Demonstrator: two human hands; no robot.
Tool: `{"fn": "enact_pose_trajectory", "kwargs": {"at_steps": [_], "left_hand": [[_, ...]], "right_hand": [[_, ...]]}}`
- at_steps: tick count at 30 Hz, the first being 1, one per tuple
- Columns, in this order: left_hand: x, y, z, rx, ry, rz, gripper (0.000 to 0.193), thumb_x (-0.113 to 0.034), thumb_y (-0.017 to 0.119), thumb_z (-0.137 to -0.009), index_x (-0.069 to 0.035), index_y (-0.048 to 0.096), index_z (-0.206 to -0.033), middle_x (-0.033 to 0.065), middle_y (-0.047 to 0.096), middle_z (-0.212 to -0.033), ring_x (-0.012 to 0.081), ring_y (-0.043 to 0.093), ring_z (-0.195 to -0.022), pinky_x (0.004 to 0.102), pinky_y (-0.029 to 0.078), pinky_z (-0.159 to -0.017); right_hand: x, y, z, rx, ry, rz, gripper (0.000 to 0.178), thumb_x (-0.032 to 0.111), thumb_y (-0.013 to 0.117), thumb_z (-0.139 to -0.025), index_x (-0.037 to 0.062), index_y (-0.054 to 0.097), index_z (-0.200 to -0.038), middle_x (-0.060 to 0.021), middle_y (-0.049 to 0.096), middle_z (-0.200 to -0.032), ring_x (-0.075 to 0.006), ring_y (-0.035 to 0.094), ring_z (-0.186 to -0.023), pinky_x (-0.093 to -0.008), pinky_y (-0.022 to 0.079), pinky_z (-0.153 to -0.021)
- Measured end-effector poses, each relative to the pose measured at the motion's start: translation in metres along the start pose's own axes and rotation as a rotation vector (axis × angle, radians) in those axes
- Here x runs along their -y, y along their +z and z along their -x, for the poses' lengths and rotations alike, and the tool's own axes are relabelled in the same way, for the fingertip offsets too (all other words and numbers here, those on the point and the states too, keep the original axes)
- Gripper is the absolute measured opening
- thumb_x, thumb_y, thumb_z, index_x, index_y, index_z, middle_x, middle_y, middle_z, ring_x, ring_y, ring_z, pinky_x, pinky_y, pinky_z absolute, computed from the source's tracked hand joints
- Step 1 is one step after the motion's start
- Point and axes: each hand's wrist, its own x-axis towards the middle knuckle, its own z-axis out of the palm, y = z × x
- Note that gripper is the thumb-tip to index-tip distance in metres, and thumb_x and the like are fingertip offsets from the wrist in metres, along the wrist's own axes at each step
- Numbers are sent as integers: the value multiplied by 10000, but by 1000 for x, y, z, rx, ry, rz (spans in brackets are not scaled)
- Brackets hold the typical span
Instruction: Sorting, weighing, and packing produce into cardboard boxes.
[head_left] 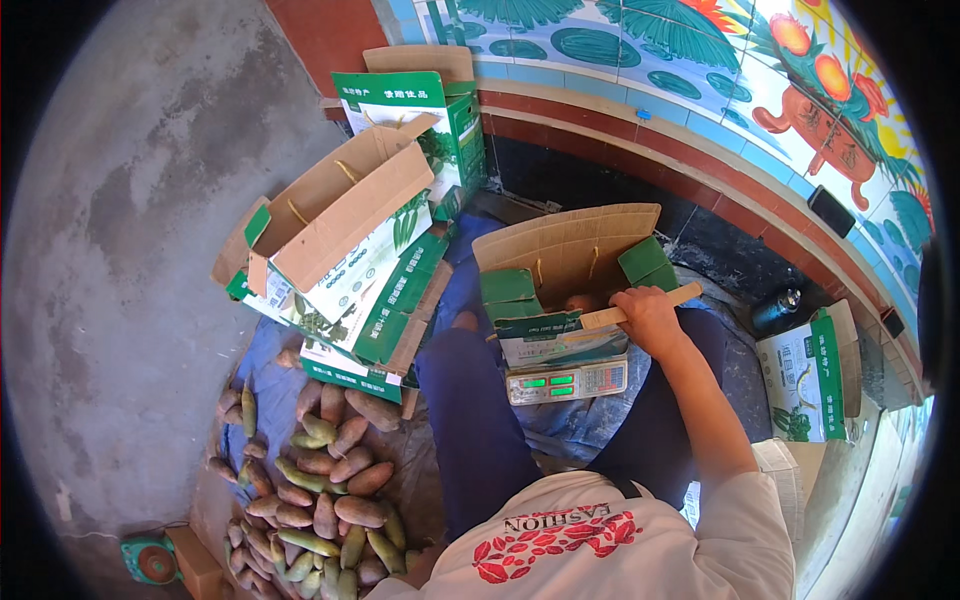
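Observation:
My right hand point(645, 312) is closed round the front flap of an opened cardboard carton point(555, 248), with the fingers over its bare brown edge. The carton is green and white outside and brown inside, with yellow cord handles. Inside, a reddish-brown radish point(582, 302) shows in part; the rest of the inside is hidden. The carton stands on a digital scale point(567, 382) with green lit displays, between my legs. My left hand is out of sight; only a little skin shows at the lower edge, beside the pile of muddy green and reddish radishes point(325, 515).
Several open cartons point(350, 260) are stacked at the far left. Another carton point(800, 380) and a dark bottle point(775, 310) stand on the right. A phone point(830, 212) rests by the painted tile wall. Blue sheeting point(262, 360) covers part of the floor. A green round device point(150, 560) lies lower left.

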Motion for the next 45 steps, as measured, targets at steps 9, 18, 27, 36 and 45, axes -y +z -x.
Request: {"fn": "enact_pose_trajectory", "kwargs": {"at_steps": [9,18,27,36,45], "left_hand": [[-13,30,-12,-96,68,-173,392,-303,615,-766,-133,571,-1116,160,492,-1254,323,464,-1170,412,434,-934],[-5,-97,-3,-509,-646,377,666,-245,730,-683,-151,419,-1265,114,305,-1407,307,318,-1289,446,350,-1001],[50,-166,7,-590,-922,517,777,-269,739,-687,-177,334,-1343,94,277,-1435,292,227,-1343,473,312,-1028],[47,-168,-8,-326,-827,654,775,-349,672,-735,-153,297,-1385,93,294,-1437,307,233,-1341,468,292,-1044],[44,-85,-13,119,-589,476,725,-420,704,-697,-213,414,-1329,97,208,-1469,298,166,-1371,554,224,-1059]], "right_hand": [[2,-1,-4,1,1,11,196,136,683,-666,123,594,-840,-40,591,-763,-235,592,-780,-370,444,-713],[6,-5,-6,-27,-12,17,188,129,675,-667,119,589,-834,-40,589,-752,-235,591,-763,-365,445,-699],[5,-4,-9,-18,-7,17,200,117,676,-656,118,591,-837,-41,591,-755,-239,590,-760,-366,446,-690],[1,-3,-3,-4,29,45,267,111,700,-622,115,591,-865,-46,593,-767,-245,590,-768,-369,448,-697],[5,-5,-8,-14,24,-1,231,88,668,-652,102,589,-869,-76,590,-767,-282,576,-756,-389,437,-698]]}}
